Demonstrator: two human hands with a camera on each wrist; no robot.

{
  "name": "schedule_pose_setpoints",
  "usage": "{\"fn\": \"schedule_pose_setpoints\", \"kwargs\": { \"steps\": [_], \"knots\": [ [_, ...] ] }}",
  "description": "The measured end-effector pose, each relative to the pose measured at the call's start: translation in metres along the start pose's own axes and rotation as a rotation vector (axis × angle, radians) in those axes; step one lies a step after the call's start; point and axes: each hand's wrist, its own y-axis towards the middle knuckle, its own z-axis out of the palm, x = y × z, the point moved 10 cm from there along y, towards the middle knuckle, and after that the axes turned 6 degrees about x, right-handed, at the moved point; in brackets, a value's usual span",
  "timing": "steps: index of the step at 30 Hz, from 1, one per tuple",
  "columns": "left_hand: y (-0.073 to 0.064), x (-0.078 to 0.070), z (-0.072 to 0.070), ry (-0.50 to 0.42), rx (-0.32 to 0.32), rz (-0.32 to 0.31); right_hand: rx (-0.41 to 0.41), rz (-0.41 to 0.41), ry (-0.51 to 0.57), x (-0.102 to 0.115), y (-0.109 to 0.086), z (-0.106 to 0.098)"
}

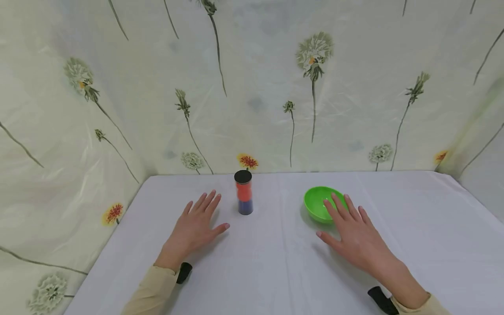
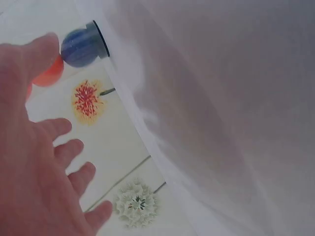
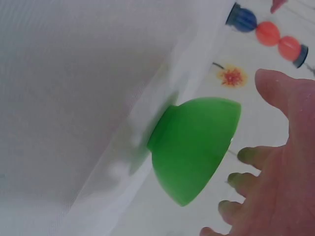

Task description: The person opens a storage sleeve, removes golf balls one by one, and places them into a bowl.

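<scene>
A clear tube with a black lid (image 1: 244, 192) stands upright on the table, holding two red-orange balls (image 3: 278, 39) above a blue one (image 2: 81, 47). Left of it, my left hand (image 1: 194, 229) is spread with straight fingers and holds nothing. A green bowl (image 1: 316, 203) sits upright to the right of the tube; no contents show in the part I can see. My right hand (image 1: 358, 238) hovers at the bowl's near right side, fingers extended over its rim and covering part of it. In the right wrist view the fingers are apart from the bowl.
A white cloth (image 1: 275, 262) covers the table. Behind and at the sides hang pale curtains (image 1: 256, 87) printed with dandelions. Black bands (image 1: 184, 273) show at both wrists, by the cream sleeves (image 1: 151, 291).
</scene>
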Motion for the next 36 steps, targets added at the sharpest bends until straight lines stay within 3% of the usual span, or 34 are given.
{"fn": "schedule_pose_setpoints", "kwargs": {
  "steps": [12,20,28,36],
  "knots": [
    [0.013,0.009,-0.011,-0.157,-0.012,0.070,-0.089,-0.157,0.091,-0.002,0.024,-0.011],
    [0.025,0.016,-0.011,-0.344,-0.010,0.076,-0.087,-0.203,0.274,-0.012,0.037,-0.010],
    [0.036,0.026,-0.002,-0.508,-0.003,0.064,-0.069,-0.195,0.433,-0.016,0.047,-0.009],
    [0.042,0.032,0.006,-0.630,0.016,0.013,-0.031,-0.148,0.511,-0.018,0.056,-0.005]
  ]
}}
